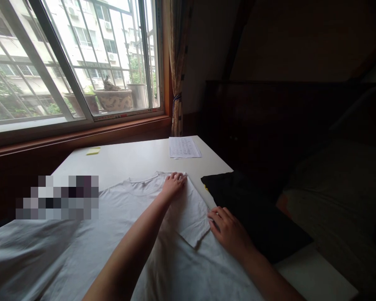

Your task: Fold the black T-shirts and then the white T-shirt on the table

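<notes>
A white T-shirt (pixel 125 225) lies spread over the table, its collar toward the far side. My left hand (pixel 175 180) rests on the shirt's shoulder, just right of the collar, with the fingers stretched out over the cloth. At the outer edge of the right sleeve (pixel 192 219) is my right hand (pixel 227 228), fingers bent and closed on the sleeve's edge. The sleeve lies fairly flat between the two hands. To the right of my right hand, a black cloth item (pixel 253 213) lies on the table.
The white table (pixel 138 154) stands below a barred window. Printed papers (pixel 184 147) lie near its far right corner, and yellow sticky notes (pixel 93 151) at its far left. A blurred-out patch (pixel 58 198) covers something on the left. A tied curtain (pixel 177 75) hangs beyond.
</notes>
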### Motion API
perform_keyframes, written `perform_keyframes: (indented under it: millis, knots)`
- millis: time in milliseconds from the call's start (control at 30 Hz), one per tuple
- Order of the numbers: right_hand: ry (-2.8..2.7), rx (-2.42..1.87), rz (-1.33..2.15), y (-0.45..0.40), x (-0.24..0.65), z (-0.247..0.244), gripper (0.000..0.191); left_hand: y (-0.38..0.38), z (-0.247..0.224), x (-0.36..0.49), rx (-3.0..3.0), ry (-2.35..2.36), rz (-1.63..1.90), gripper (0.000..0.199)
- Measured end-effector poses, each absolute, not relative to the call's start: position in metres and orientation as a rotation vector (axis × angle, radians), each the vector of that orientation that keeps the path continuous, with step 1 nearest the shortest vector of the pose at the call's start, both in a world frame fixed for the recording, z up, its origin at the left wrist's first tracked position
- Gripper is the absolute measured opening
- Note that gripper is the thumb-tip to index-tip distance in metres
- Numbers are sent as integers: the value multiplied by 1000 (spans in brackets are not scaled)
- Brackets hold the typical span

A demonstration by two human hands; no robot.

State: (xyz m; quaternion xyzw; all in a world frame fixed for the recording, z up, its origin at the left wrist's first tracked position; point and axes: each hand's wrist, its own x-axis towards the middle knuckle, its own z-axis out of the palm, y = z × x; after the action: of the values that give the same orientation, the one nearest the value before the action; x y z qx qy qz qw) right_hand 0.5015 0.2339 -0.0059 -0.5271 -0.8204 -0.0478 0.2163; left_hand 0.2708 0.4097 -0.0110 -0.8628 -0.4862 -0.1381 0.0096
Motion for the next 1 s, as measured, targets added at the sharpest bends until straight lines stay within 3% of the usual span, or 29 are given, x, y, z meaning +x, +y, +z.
perform_keyframes:
  millis: [367, 833, 1000]
  knots:
    - [-2271, -1488, -137, 233, 500, -6, 17, 423, -21, 291, -2634, -1665, -452, 46]
    - [-2246, -1474, -163, 235, 502, -6, 16, 445, -7, 300, -2586, -2131, -784, 55]
    - [-2246, -1494, -102, 234, 502, -5, 16, 459, -5, 303, -2545, -2317, -884, 47]
